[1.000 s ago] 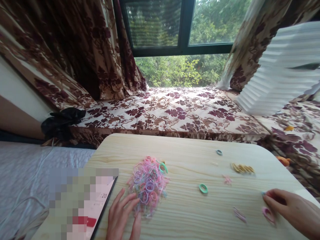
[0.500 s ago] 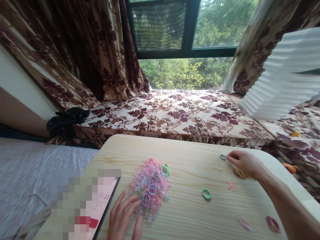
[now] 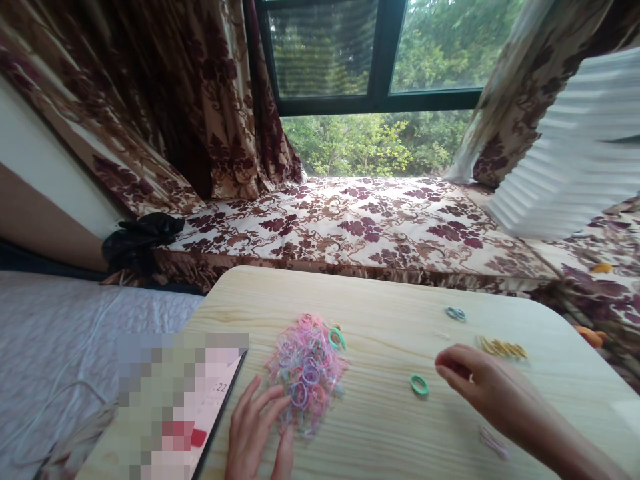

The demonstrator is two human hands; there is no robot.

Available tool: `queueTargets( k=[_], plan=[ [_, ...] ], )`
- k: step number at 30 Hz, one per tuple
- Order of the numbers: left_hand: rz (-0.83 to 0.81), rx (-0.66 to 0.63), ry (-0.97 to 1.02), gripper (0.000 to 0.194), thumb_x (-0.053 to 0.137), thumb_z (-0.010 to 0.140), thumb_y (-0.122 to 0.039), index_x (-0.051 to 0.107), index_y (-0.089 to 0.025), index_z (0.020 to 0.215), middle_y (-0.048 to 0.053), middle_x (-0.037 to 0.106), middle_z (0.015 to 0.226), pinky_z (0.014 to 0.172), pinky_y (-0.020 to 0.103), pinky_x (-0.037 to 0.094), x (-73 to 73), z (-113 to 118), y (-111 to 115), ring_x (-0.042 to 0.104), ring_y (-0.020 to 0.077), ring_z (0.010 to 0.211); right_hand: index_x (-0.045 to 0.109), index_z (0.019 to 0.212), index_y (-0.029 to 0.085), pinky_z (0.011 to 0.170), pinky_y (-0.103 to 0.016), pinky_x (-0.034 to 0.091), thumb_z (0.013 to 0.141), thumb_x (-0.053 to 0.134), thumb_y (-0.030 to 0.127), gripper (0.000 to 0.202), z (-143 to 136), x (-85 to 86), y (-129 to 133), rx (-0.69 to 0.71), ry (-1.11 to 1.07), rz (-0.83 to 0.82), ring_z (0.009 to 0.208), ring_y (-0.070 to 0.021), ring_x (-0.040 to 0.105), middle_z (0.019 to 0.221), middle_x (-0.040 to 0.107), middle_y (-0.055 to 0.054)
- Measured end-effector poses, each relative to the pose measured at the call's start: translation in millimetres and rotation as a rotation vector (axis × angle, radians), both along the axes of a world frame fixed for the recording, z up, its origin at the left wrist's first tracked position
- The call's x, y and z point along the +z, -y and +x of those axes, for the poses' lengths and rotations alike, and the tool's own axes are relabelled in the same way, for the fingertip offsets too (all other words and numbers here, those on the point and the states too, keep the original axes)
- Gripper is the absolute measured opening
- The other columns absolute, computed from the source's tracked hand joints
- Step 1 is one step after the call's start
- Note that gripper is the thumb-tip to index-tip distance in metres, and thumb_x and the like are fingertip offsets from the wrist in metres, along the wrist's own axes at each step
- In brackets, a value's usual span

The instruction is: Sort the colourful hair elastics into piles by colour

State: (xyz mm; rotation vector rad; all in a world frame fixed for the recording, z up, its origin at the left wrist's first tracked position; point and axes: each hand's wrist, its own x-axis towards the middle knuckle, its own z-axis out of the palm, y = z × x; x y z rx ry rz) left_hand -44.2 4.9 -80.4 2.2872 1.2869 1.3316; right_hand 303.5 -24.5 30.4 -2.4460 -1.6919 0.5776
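Many thin rings [image 3: 307, 370] heap by the splayed, unclenched left hand [image 3: 254, 423]; right hand [image 3: 475, 380], grip unclear.

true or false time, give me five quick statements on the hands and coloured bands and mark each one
1. The left hand is beside the colourful pile. True.
2. The blue-grey bands lie farther from the person than the green ring. True.
3. The right hand grips the green ring. False: the ring lies on the table, outside that hand.
4. The yellow bands are heaped inside the pile. False: they lie in a row, well to its right.
5. A screen is left of the left hand. True.
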Motion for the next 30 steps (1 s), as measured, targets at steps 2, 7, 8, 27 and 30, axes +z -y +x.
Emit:
queueTargets(
  k=[2,7,8,27,30],
  plan=[
    [0.0,0.016,0.007,0.031,0.055,0.088,-0.013,0.063,-0.027,0.115,0.003,0.067,0.114,0.105,0.043,0.043,0.7,0.7,0.2,0.051,0.0258,0.13,0.068,0.071,0.026,0.064,-0.031,0.043,0.081,0.048,0.038,0.025,-15.1,-10.5,1.7,0.013,-0.013,-0.005,0.073,-0.0212,0.066,0.081,0.073,-0.003],
    [0.026,0.047,0.046,0.026,0.054,0.089,-0.017,0.065,-0.027,0.11,0.003,0.068,0.112,0.105,0.043,0.045,1.1,4.4,0.3,0.053,0.0255,0.128,0.064,0.062,0.026,0.069,-0.035,0.043,0.078,0.051,0.034,0.022,-33.9,-22.3,1.7,-0.002,-0.003,0.008,0.072,-0.023,0.065,0.075,0.072,-0.002],
    [0.028,0.047,0.048,0.025,0.054,0.089,-0.017,0.065,-0.026,0.11,0.003,0.068,0.112,0.105,0.043,0.044,1.2,4.8,0.3,0.053,0.0256,0.128,0.063,0.061,0.026,0.071,-0.034,0.043,0.078,0.051,0.034,0.022,-33.1,-21.9,3.3,-0.005,-0.008,0.016,0.073,-0.0227,0.065,0.075,0.072,-0.002],
    [0.045,-0.013,-0.065,0.03,0.058,0.088,-0.018,0.064,-0.027,0.116,0.004,0.068,0.116,0.104,0.043,0.048,-4.3,-9.2,-2.8,0.052,0.0267,0.13,0.076,0.065,0.032,0.061,-0.042,0.049,0.073,0.052,0.052,0.032,118.1,-21.5,84.9,-0.461,0.08,0.127,0.07,-0.0337,0.071,0.075,0.076,-0.01],
    [0.028,0.01,-0.022,0.03,0.056,0.089,-0.015,0.064,-0.026,0.115,0.005,0.067,0.116,0.104,0.046,0.048,-0.5,-3.4,0.4,0.05,0.0272,0.131,0.076,0.072,0.033,0.066,-0.042,0.051,0.075,0.052,0.054,0.032,112.0,-23.4,80.9,-0.429,0.127,0.184,0.076,-0.0339,0.072,0.083,0.077,-0.01]
  ],
)
